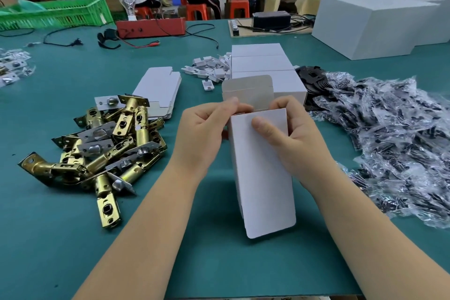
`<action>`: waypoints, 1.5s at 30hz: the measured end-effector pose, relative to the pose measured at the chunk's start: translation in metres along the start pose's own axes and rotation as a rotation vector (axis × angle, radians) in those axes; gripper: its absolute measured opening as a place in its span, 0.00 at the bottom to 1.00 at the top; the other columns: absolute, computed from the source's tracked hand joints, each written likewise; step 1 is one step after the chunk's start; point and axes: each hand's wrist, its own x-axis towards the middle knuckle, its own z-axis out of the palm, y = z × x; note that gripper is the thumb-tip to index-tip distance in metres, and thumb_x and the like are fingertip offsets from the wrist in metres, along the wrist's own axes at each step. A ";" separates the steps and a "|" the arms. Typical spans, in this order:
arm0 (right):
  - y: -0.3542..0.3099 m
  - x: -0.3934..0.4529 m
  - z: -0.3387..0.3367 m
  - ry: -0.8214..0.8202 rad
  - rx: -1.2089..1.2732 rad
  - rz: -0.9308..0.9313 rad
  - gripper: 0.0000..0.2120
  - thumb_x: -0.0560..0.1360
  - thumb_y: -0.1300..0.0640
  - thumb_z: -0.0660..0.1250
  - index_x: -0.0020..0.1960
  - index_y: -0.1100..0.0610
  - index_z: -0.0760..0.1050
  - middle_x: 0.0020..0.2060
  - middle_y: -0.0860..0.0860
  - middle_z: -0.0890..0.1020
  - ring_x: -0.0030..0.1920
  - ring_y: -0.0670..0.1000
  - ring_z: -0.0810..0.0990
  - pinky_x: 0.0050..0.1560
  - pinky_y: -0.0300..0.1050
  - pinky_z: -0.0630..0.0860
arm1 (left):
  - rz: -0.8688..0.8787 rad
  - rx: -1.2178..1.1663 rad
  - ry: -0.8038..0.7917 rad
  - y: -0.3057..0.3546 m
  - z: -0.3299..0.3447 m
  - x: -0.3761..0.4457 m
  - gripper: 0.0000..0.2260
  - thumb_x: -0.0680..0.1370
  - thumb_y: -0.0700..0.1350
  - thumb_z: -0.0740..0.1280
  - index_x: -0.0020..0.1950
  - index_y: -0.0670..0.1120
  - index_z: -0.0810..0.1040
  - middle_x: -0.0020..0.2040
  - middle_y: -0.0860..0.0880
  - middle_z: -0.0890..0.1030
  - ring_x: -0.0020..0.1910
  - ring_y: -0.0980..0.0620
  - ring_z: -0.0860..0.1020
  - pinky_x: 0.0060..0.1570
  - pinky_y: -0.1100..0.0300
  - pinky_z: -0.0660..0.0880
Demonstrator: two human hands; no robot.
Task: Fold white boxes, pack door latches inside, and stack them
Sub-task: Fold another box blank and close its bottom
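A long white box (263, 173) is held above the green table (60, 238), its far end open with the grey flap standing up. My left hand (202, 134) pinches the box's far left corner. My right hand (289, 134) grips the far right side, thumb flat on the top face. A heap of brass door latches (109, 143) lies to the left. Flat unfolded white boxes (159, 90) lie behind that heap. Closed white boxes (263, 66) stand in a row behind the held box.
Clear bags of black parts (389, 139) spread over the right side. Small white plastic pieces (209, 68) lie at centre back. Large white cartons (375, 22), a red tester box (151, 27) with cables and a green crate (53, 12) line the far edge. People sit beyond.
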 end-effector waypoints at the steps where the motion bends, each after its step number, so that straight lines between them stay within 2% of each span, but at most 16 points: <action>1: 0.000 0.000 0.000 0.002 -0.041 -0.016 0.09 0.68 0.46 0.69 0.37 0.39 0.68 0.30 0.42 0.76 0.31 0.43 0.73 0.31 0.37 0.71 | -0.016 -0.042 0.000 0.000 0.000 0.000 0.12 0.78 0.41 0.65 0.42 0.51 0.87 0.39 0.51 0.85 0.38 0.54 0.79 0.38 0.61 0.75; 4: 0.001 -0.001 -0.001 -0.005 -0.173 -0.047 0.09 0.68 0.44 0.68 0.38 0.38 0.67 0.28 0.40 0.73 0.29 0.41 0.69 0.30 0.35 0.66 | -0.003 -0.212 -0.087 -0.001 -0.004 0.002 0.23 0.72 0.34 0.65 0.60 0.57 0.77 0.45 0.51 0.85 0.42 0.52 0.79 0.40 0.61 0.76; 6: 0.002 -0.001 -0.001 -0.004 -0.217 -0.056 0.09 0.68 0.42 0.68 0.40 0.38 0.66 0.28 0.40 0.73 0.28 0.40 0.68 0.29 0.34 0.65 | -0.006 -0.276 -0.115 -0.001 -0.009 0.006 0.30 0.69 0.32 0.64 0.65 0.58 0.69 0.49 0.51 0.85 0.45 0.51 0.79 0.41 0.62 0.76; 10: 0.002 -0.003 0.000 -0.010 -0.266 -0.088 0.12 0.70 0.43 0.67 0.42 0.44 0.65 0.26 0.37 0.71 0.26 0.39 0.68 0.26 0.28 0.62 | -0.083 -0.261 -0.134 -0.002 -0.015 0.010 0.23 0.66 0.31 0.64 0.52 0.54 0.85 0.46 0.51 0.85 0.43 0.51 0.79 0.41 0.61 0.76; 14: 0.002 -0.004 0.001 0.003 -0.281 -0.056 0.14 0.68 0.42 0.68 0.45 0.44 0.64 0.27 0.36 0.72 0.27 0.39 0.69 0.28 0.29 0.64 | -0.034 -0.148 -0.094 -0.003 -0.016 0.010 0.20 0.65 0.33 0.65 0.43 0.55 0.87 0.41 0.51 0.86 0.41 0.52 0.81 0.43 0.60 0.77; 19: 0.002 0.000 -0.001 0.071 -0.140 0.039 0.31 0.62 0.37 0.73 0.58 0.40 0.62 0.37 0.42 0.82 0.34 0.36 0.75 0.33 0.27 0.68 | -0.008 -0.028 -0.222 0.000 -0.011 0.004 0.10 0.74 0.43 0.65 0.42 0.51 0.87 0.50 0.48 0.85 0.51 0.51 0.82 0.53 0.51 0.77; 21: 0.002 0.001 -0.004 0.080 -0.151 0.044 0.39 0.61 0.36 0.74 0.66 0.43 0.59 0.38 0.40 0.83 0.39 0.36 0.78 0.38 0.26 0.69 | -0.041 0.017 -0.230 -0.001 -0.006 0.002 0.08 0.74 0.46 0.67 0.48 0.53 0.85 0.50 0.50 0.85 0.48 0.54 0.82 0.49 0.56 0.77; 23: 0.004 0.002 -0.006 0.080 -0.170 0.040 0.42 0.62 0.39 0.74 0.69 0.44 0.58 0.42 0.44 0.84 0.46 0.41 0.80 0.45 0.33 0.71 | -0.139 0.031 -0.302 -0.003 -0.006 0.002 0.14 0.73 0.48 0.68 0.58 0.57 0.80 0.49 0.51 0.85 0.45 0.55 0.82 0.46 0.57 0.79; 25: 0.004 0.001 -0.007 0.075 -0.169 0.031 0.40 0.62 0.41 0.74 0.69 0.43 0.59 0.44 0.46 0.84 0.48 0.46 0.81 0.47 0.38 0.72 | -0.152 0.087 -0.349 -0.001 -0.008 0.001 0.15 0.73 0.50 0.66 0.59 0.57 0.81 0.46 0.50 0.85 0.42 0.56 0.81 0.41 0.61 0.80; 28: 0.000 0.001 -0.008 0.034 -0.084 0.049 0.33 0.63 0.45 0.74 0.64 0.41 0.65 0.48 0.46 0.83 0.45 0.48 0.82 0.43 0.40 0.76 | -0.017 0.121 -0.267 0.004 -0.010 0.001 0.09 0.77 0.48 0.66 0.49 0.59 0.85 0.42 0.50 0.85 0.38 0.57 0.80 0.35 0.64 0.78; 31: -0.004 0.004 -0.015 -0.057 0.018 0.110 0.19 0.64 0.51 0.73 0.52 0.40 0.74 0.46 0.40 0.81 0.43 0.48 0.82 0.41 0.44 0.79 | 0.009 -0.011 0.072 0.004 -0.016 0.007 0.09 0.79 0.46 0.66 0.45 0.56 0.85 0.35 0.57 0.82 0.34 0.60 0.78 0.32 0.64 0.75; 34: -0.005 0.007 -0.020 -0.008 0.216 0.118 0.13 0.64 0.57 0.71 0.48 0.48 0.77 0.40 0.44 0.82 0.40 0.45 0.81 0.36 0.38 0.77 | 0.083 -0.254 0.317 0.004 -0.024 0.013 0.07 0.79 0.45 0.66 0.56 0.53 0.78 0.39 0.58 0.83 0.40 0.60 0.80 0.38 0.59 0.78; 37: -0.003 0.009 -0.020 0.192 0.442 0.150 0.17 0.62 0.59 0.77 0.48 0.52 0.77 0.41 0.46 0.83 0.41 0.47 0.82 0.34 0.40 0.78 | 0.079 -0.363 0.260 0.004 -0.022 0.012 0.16 0.75 0.42 0.68 0.61 0.55 0.74 0.46 0.51 0.83 0.45 0.54 0.81 0.42 0.56 0.79; 41: -0.004 0.010 -0.021 0.463 0.582 0.186 0.23 0.60 0.54 0.76 0.52 0.57 0.76 0.42 0.49 0.86 0.41 0.48 0.84 0.37 0.40 0.79 | 0.043 -0.162 0.089 -0.002 -0.011 0.008 0.23 0.69 0.42 0.61 0.59 0.66 0.73 0.53 0.51 0.82 0.53 0.52 0.79 0.51 0.53 0.77; 42: -0.004 0.009 -0.022 0.491 0.540 0.157 0.20 0.61 0.53 0.76 0.51 0.58 0.77 0.41 0.49 0.86 0.40 0.48 0.84 0.37 0.40 0.79 | 0.049 -0.109 0.069 -0.004 -0.008 0.006 0.22 0.69 0.44 0.59 0.58 0.65 0.75 0.55 0.55 0.82 0.56 0.54 0.78 0.54 0.55 0.76; 45: -0.003 0.007 -0.020 0.522 0.385 0.053 0.09 0.72 0.50 0.72 0.40 0.54 0.77 0.35 0.46 0.83 0.35 0.45 0.80 0.34 0.39 0.77 | 0.073 -0.033 0.116 -0.004 -0.003 0.005 0.16 0.76 0.47 0.58 0.59 0.56 0.79 0.51 0.62 0.83 0.53 0.62 0.79 0.47 0.65 0.75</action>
